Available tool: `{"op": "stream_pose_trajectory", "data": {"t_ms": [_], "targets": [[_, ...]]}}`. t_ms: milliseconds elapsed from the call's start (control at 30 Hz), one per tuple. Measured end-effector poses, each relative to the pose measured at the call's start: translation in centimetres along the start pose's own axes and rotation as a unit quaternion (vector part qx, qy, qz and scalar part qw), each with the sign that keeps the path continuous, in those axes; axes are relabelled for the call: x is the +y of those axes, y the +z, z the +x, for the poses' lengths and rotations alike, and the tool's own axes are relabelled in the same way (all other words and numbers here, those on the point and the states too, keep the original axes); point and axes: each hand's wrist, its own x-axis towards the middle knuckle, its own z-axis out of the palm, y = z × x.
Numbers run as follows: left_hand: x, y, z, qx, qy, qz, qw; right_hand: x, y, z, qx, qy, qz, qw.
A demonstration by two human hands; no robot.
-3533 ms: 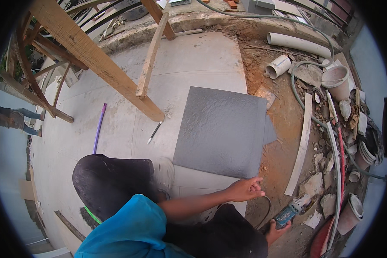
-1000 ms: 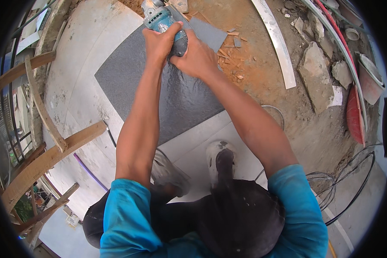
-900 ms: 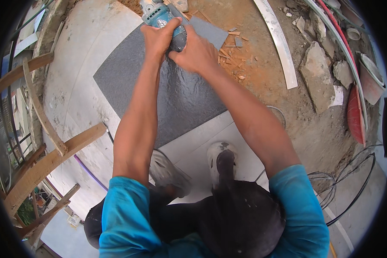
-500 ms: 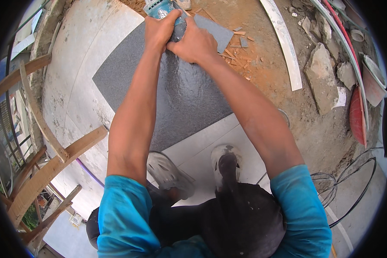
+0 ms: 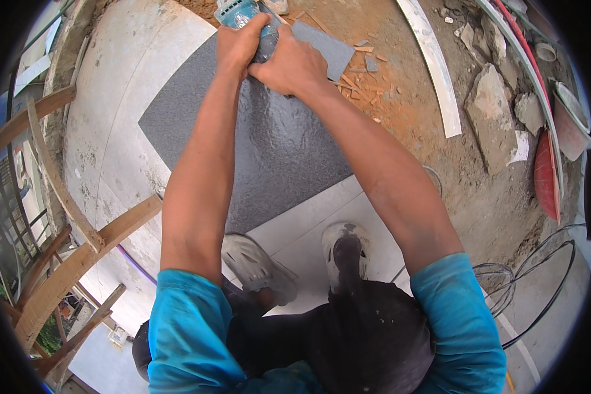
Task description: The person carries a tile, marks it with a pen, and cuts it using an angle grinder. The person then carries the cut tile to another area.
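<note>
At the top of the view, both hands hold a teal and dark handheld power tool (image 5: 238, 12) with a vented housing. My left hand (image 5: 238, 44) wraps its near side, thumb along the top. My right hand (image 5: 294, 64) grips the other side, its thumb close to my left wrist. The tool's working end cannot be made out. Beneath my arms lies a dark grey textured slab (image 5: 276, 171), wet and shiny in its middle. Its far right corner reaches past my right hand.
Pale large tiles (image 5: 118, 98) surround the slab on the left. Orange chips (image 5: 364, 88) lie on dirt at right, near a pale curved strip (image 5: 433, 65), broken stone (image 5: 492, 118) and a bucket (image 5: 571, 121). Wooden boards (image 5: 92, 256) stand left; black cable (image 5: 538, 282) coils right.
Both hands and the power tool sit slightly farther left and up in the picture. The grip looks the same.
</note>
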Motion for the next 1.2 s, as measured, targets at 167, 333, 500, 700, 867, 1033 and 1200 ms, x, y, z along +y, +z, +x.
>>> {"op": "stream_pose_trajectory", "data": {"t_ms": [167, 333, 500, 700, 867, 1033, 1200], "targets": [[-0.4, 0.0, 0.2, 0.006, 0.004, -0.006, 1.0, -0.2, -0.3, -0.2, -0.008, 0.003, -0.012, 1.0], [-1.2, 0.1, 0.9, 0.021, 0.023, -0.007, 0.999, 0.4, 0.6, 0.5, 0.013, 0.0, 0.003, 1.0], [-0.8, -0.2, 0.7, -0.003, 0.012, 0.009, 1.0, 0.3, 0.3, 0.4, 0.005, 0.003, 0.007, 1.0], [-0.1, 0.0, 0.1, -0.01, -0.001, -0.014, 1.0, -0.3, -0.6, -0.4, -0.013, 0.007, -0.004, 1.0], [-0.2, 0.1, 0.2, -0.011, -0.003, 0.01, 1.0, -0.1, -0.5, -0.2, -0.01, 0.008, -0.01, 1.0], [-1.2, -0.3, 1.5, -0.011, -0.009, 0.03, 0.999, -0.2, -0.6, -0.2, -0.014, 0.012, -0.009, 1.0], [-1.3, -0.2, 1.8, -0.008, -0.003, 0.037, 0.999, 0.0, -0.4, 0.0, -0.009, 0.008, -0.006, 1.0]]}}
